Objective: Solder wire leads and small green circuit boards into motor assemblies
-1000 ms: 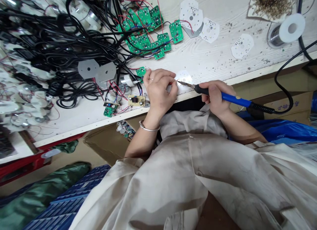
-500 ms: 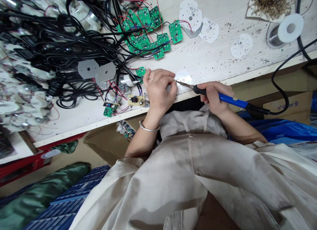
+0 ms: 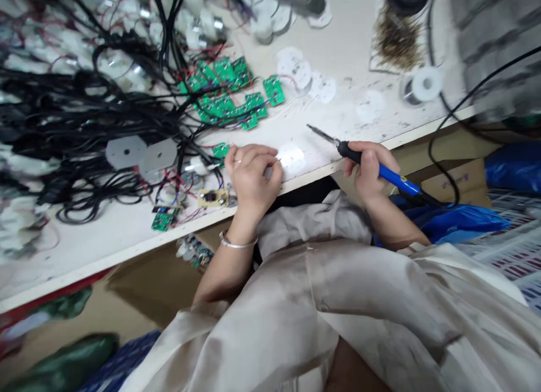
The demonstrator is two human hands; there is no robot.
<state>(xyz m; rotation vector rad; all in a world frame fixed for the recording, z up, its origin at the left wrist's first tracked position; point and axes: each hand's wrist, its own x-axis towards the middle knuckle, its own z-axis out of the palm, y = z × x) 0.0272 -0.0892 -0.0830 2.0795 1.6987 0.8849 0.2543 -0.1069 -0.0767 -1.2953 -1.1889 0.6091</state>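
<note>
The left hand (image 3: 255, 175) pinches its thumb and finger together at the left edge of the white LED board (image 3: 295, 159); what they grip is too blurred to tell. The right hand (image 3: 370, 169), right of that board, holds a blue-handled soldering iron (image 3: 348, 150), its tip apart from the board. Left of the board lie 2 grey octagonal plates (image 3: 125, 152); a solder spool (image 3: 426, 84) stands beyond it, to the right.

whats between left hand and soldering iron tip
In the head view, a white board lies on the bench between the left hand and soldering iron tip.
</note>
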